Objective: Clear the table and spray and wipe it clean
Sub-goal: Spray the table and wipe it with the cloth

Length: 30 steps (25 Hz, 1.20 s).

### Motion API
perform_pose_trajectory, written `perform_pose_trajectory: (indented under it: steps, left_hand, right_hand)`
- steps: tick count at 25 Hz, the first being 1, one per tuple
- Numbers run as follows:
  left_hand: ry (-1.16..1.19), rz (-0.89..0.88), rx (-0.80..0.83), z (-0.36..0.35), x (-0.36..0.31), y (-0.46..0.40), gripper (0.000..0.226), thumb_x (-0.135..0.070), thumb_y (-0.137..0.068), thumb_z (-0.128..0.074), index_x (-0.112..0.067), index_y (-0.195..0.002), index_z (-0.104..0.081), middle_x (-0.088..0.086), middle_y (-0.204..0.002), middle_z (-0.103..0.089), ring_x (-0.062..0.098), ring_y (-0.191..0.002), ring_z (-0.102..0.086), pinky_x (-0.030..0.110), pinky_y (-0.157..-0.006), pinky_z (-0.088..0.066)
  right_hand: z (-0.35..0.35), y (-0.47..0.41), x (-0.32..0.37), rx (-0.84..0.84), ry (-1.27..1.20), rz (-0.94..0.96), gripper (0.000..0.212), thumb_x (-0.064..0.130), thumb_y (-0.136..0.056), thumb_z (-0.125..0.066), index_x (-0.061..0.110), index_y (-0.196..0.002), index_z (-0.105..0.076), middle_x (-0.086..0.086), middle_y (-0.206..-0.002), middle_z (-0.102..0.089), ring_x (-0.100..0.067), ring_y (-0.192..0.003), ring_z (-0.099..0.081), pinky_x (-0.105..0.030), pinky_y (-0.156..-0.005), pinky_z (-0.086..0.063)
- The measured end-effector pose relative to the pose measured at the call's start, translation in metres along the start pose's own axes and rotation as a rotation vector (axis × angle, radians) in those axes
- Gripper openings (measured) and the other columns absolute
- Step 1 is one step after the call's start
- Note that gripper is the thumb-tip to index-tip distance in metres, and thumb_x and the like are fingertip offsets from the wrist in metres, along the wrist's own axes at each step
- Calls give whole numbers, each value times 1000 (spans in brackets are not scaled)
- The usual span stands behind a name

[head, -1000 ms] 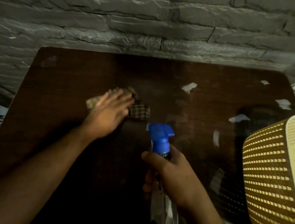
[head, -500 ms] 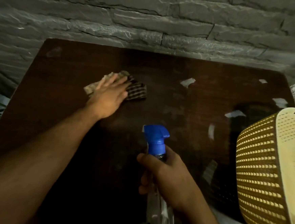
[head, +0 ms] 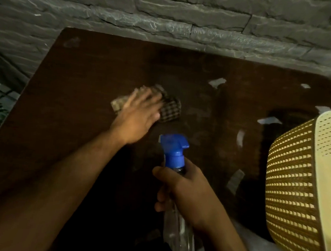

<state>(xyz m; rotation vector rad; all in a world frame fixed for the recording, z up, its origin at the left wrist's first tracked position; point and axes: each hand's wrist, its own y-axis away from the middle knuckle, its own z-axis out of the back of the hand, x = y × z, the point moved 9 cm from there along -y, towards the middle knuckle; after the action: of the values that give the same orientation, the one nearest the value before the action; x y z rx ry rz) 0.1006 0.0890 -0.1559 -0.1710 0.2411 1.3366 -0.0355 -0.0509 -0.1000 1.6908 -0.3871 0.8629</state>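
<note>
Dark brown wooden table, seen from the head camera, pushed against a grey stone-pattern wall. Only one view to go on.

Left hand lies flat, fingers straight and spread, pressing a checked cloth onto the middle of the tabletop; the hand is motion-blurred, so I judge the wipe is under way. Cloth pokes out on both sides of the fingers.

Right hand is curled tight around the neck of a clear spray bottle with a blue trigger head, held upright over the near edge, nozzle toward the left. Cannot tell whether a finger is on the trigger.

Pale scraps lie scattered over the right half of the table, well apart from the cloth; whether paper, peeled finish or glare, unclear. A cream woven basket sits at the right edge.

To do this step well, in my judgement: keep the palm flat and the pressure even, work in overlapping passes from the far edge toward the near one, and carry the cloth across to the right half. Spray ahead of the cloth, not onto the hand. Bunched cloth would likely streak; refold if it rolls.
</note>
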Motion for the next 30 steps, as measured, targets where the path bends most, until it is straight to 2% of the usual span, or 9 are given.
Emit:
perform_pose_trajectory:
  steps: [3, 6, 8, 13, 19, 23, 25, 27, 30]
  left_hand:
    - [59, -170, 79, -6, 2, 82, 54, -48, -95, -21, -31, -145, -34, -15, -153, -21, 6, -146, -7, 36, -118, 1]
    - [42, 119, 23, 7, 71, 44, 53, -49, -97, -21, -33, -147, -30, -9, -157, -22, 10, -147, -6, 36, -117, 0]
    - [-16, 206, 7, 9, 65, 5, 49, -41, -101, -28, -26, -148, -32, -3, -158, -23, 18, -148, -8, 40, -118, -1]
    - [108, -159, 58, -14, -14, 54, 51, -49, -99, -23, -31, -144, -38, -17, -154, -25, 5, -146, -7, 40, -119, -1]
    - [73, 142, 70, -1, 36, -8, 45, -38, -103, -28, -31, -148, -31, -11, -159, -18, 10, -147, 0, 40, -118, 5]
    - [60, -202, 122, -14, -25, 66, 51, -46, -98, -20, -33, -145, -36, -15, -157, -17, 9, -147, 1, 38, -118, 6]
    - [114, -323, 152, -14, -19, 111, 47, -44, -98, -27, -34, -142, -40, -18, -154, -21, 7, -147, -4, 39, -119, 2]
    - [116, -252, 128, -7, 15, 101, 46, -45, -97, -27, -38, -142, -36, -19, -154, -23, 5, -147, -4, 41, -119, 0]
    - [42, -5, 81, 0, 34, 39, 50, -48, -99, -20, -36, -146, -31, -12, -158, -20, 9, -147, 0, 39, -117, 5]
  right_hand:
    - [2, 6, -3, 4, 28, 21, 16, 20, -86, -68, 15, -96, -56, -12, -60, -59, -28, -52, -58, -31, -50, -49]
    - [6, 14, -5, 2, 38, 33, 20, 22, -86, -68, 16, -101, -56, -12, -63, -59, -29, -56, -58, -35, -55, -52]
    - [10, 19, -8, -12, 40, 23, 19, 23, -86, -69, 19, -100, -56, -10, -66, -59, -26, -57, -59, -32, -55, -53]
    - [11, 24, -18, -27, 29, -38, 16, 22, -86, -69, 20, -96, -56, -11, -69, -61, -24, -59, -60, -31, -54, -54]
    - [-4, 21, -32, -38, 45, -46, 21, 25, -84, -71, 21, -100, -58, -8, -68, -61, -22, -59, -60, -39, -63, -58]
    - [-13, 22, -25, -60, -13, -28, 18, 21, -85, -70, 16, -99, -60, -10, -66, -61, -23, -56, -59, -29, -50, -52]
    - [-16, 21, -21, -56, -23, -16, 19, 22, -84, -71, 17, -100, -61, -9, -68, -62, -24, -58, -60, -32, -53, -54]
    - [-16, 19, -20, -68, -33, -1, 22, 22, -83, -72, 15, -101, -60, -8, -68, -61, -25, -60, -59, -40, -59, -57]
    - [-22, 19, -17, -78, -39, 11, 21, 21, -84, -71, 15, -100, -60, -9, -70, -60, -25, -59, -59, -37, -57, -56]
